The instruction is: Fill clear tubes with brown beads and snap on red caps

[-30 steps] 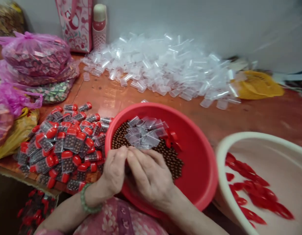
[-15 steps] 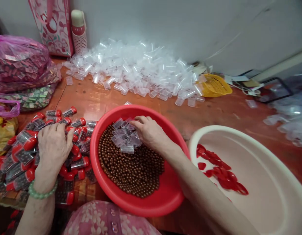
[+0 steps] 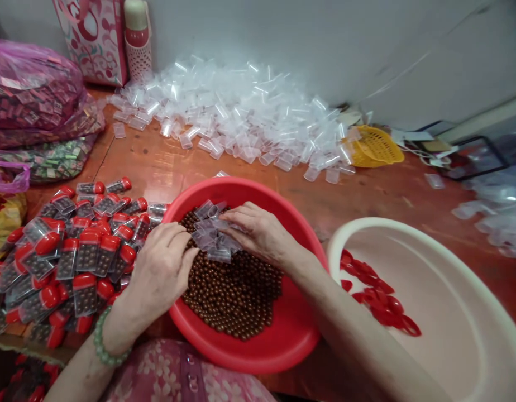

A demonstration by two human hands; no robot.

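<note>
A red basin (image 3: 283, 346) in front of me holds small brown beads (image 3: 233, 296) with a small cluster of clear plastic cases (image 3: 211, 237) lying on top. My right hand (image 3: 262, 234) rests on that cluster, its fingertips pinched on one clear case. My left hand (image 3: 161, 271), with a green bead bracelet (image 3: 101, 346) at the wrist, reaches over the basin's left rim. Its fingers are loosely bent toward the cases and I see nothing in them. Left of the basin lies a pile of bead-filled cases with red caps (image 3: 73, 251).
A white basin (image 3: 450, 346) at right holds loose red caps (image 3: 379, 301). A heap of empty clear cases (image 3: 241, 117) lies along the wall, beside a yellow basket (image 3: 375, 148). Pink bags (image 3: 32, 95), a patterned gift bag (image 3: 94, 39) and a bottle (image 3: 137, 39) stand at the back left.
A second ago both hands were together at the basin's near edge. The left hand then went to the filled pile and has now come back to the basin; the right stays on the clear cases.
</note>
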